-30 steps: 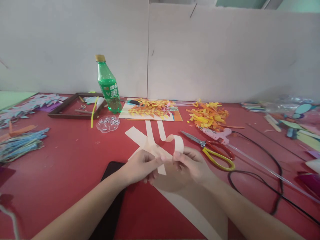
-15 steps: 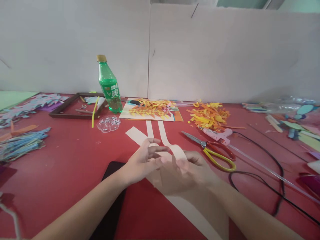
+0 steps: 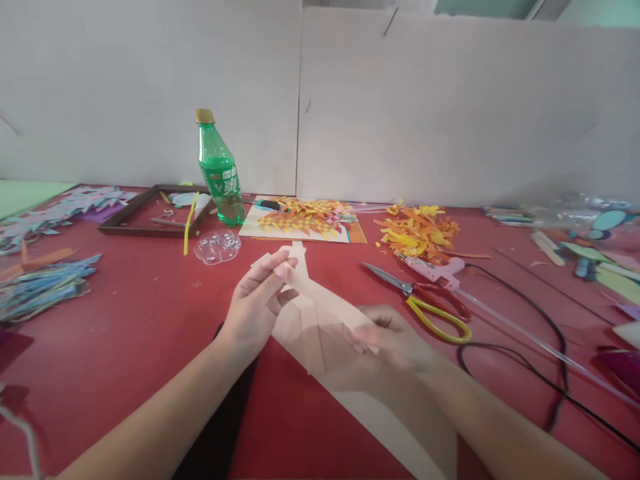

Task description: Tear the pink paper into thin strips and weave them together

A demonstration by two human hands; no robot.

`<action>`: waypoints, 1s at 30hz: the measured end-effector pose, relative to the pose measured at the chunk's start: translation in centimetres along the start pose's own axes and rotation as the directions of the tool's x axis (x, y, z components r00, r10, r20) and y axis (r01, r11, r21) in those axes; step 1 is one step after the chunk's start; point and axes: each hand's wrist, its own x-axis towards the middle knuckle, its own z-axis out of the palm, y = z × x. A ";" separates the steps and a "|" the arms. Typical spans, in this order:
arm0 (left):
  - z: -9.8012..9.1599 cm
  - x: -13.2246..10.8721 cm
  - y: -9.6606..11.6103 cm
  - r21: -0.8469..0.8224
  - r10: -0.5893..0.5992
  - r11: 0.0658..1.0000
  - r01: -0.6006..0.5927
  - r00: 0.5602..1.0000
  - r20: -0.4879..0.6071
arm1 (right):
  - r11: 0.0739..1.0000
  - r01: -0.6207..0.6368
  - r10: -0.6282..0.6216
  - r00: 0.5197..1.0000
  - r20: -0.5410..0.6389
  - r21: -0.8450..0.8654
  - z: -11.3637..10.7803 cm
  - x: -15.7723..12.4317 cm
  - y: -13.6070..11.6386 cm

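Note:
A cream paper strip [image 3: 333,300] stretches slantwise between my two hands. My left hand [image 3: 257,297] pinches its far end between thumb and fingertips. Around the near end, my right hand [image 3: 395,337] is closed, thumb on top. Below them a second cream strip [image 3: 311,340] lies over a large cream paper sheet [image 3: 395,427] on the red table, partly covered by my hands. Scissors [image 3: 415,297] with one red and one yellow handle rest to the right of my right hand. Under my left forearm is a flat black object [image 3: 220,420], mostly hidden.
A green bottle [image 3: 220,173] stands at the back beside a brown frame [image 3: 145,232] and a clear bead tray [image 3: 217,248]. Yellow-orange paper scraps [image 3: 420,230] and a pink glue gun [image 3: 435,270] with a black cord [image 3: 560,333] lie right. Blue paper strips [image 3: 50,287] lie left.
My left hand, fingers apart before, has moved left and closed on the strip's far end. The strip, curled over my right hand earlier, is now pulled straight between both hands.

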 end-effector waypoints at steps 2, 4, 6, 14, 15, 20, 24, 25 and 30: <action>-0.2 0.2 -0.1 0.064 0.036 0.998 -0.030 0.995 -0.090 | 0.988 0.047 -0.019 0.982 -0.186 0.146 -0.1 0.5 0.2; -0.4 0.4 -0.2 0.101 0.061 0.994 -0.046 0.987 -0.151 | 0.952 0.093 -0.003 0.955 -0.298 0.290 -0.4 1.0 0.1; -0.6 0.6 -0.2 0.085 0.058 0.995 -0.043 0.980 -0.190 | 0.912 0.134 0.012 0.936 -0.351 0.388 -0.7 1.3 -0.2; -0.8 0.7 -0.3 0.037 0.049 0.998 -0.042 0.974 -0.222 | 0.831 0.241 0.063 0.855 -0.516 0.501 -1.7 1.3 -0.8; -0.8 0.6 -0.3 0.057 0.060 0.997 -0.049 0.974 -0.219 | 0.830 0.259 0.067 0.833 -0.550 0.494 -1.7 1.4 -0.7; -0.6 0.4 -0.3 0.137 0.069 0.990 -0.040 0.974 -0.216 | 0.825 0.338 0.109 0.691 -0.714 0.452 -2.2 2.0 -0.2; -0.5 0.7 -0.3 0.066 -0.055 0.995 0.073 0.967 -0.248 | 0.867 0.382 0.039 0.590 -0.807 0.320 -3.2 2.4 0.8; -0.6 0.8 -0.3 0.051 -0.090 0.993 0.106 0.964 -0.250 | 0.880 0.394 -0.006 0.568 -0.823 0.265 -3.4 2.4 1.0; -0.6 0.8 -0.6 0.121 -0.127 0.981 0.151 0.975 -0.185 | 0.945 0.237 -0.305 0.382 -0.872 -0.227 -3.8 2.1 1.8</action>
